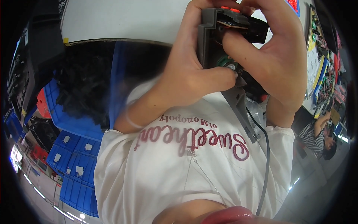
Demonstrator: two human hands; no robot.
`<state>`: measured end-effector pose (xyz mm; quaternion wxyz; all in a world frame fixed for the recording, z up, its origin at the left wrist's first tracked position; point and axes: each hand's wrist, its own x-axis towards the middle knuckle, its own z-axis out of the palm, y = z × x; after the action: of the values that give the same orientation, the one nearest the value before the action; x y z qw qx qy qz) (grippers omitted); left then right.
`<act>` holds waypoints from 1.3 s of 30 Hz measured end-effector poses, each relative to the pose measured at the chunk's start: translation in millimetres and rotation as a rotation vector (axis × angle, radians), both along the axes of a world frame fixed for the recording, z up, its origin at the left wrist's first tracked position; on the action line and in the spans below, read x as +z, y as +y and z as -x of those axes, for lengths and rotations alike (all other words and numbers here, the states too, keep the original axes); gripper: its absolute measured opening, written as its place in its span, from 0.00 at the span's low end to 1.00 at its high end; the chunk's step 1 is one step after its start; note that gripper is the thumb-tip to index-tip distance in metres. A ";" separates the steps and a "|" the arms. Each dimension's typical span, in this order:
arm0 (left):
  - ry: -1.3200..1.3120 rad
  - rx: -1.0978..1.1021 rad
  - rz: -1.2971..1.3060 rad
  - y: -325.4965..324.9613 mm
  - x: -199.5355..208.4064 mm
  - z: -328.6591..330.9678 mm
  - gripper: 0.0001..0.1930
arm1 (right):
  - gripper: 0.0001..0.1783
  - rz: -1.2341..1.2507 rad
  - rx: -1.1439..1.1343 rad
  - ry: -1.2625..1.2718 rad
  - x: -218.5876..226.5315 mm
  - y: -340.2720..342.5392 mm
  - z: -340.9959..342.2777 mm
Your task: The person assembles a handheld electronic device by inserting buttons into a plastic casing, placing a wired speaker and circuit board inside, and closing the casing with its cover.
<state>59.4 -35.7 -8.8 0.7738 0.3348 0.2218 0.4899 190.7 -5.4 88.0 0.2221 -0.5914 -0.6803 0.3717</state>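
Observation:
Above the far part of my lap, both hands are wrapped around a dark grey plastic housing (206, 41). My left hand (186, 76) grips its left side, with the thumb across a round metallic part (231, 66) that has a green edge. On the other side, my right hand (279, 63) curls over the housing and presses its thumb inside, beside a black part (258, 30). Orange-red pieces (230, 9) show at the top. A long grey section (242, 115) slants down in front of my shirt. Fingertips behind the housing are partly hidden.
A white tabletop (123, 18) lies beyond my hands. To the left, a blue bin (80, 128) holds black parts, near several stacked blue boxes (76, 156). A dark cable (267, 160) hangs at my right. A person in stripes (312, 138) works farther right, near a cluttered bench.

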 end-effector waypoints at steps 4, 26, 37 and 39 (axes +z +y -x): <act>-0.021 -0.025 0.112 -2.1 -1.1 9.6 0.46 | 0.19 -0.141 0.033 0.013 -13.6 -7.0 -12.5; -0.071 -0.224 0.114 -2.4 -9.7 2.7 0.39 | 0.12 -0.810 0.237 -0.574 -18.9 -48.4 -38.3; -0.037 -0.160 0.200 -0.9 6.0 2.1 0.35 | 0.16 -0.635 0.216 -0.776 -21.7 -60.4 -19.3; -0.062 -0.167 0.220 -1.2 2.0 3.3 0.35 | 0.18 -0.412 0.132 -0.651 -5.8 -60.8 -6.9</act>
<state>56.1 -36.9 -6.9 0.8505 0.2498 0.2215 0.4065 197.6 -66.3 82.1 0.0843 -0.5763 -0.8122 0.0339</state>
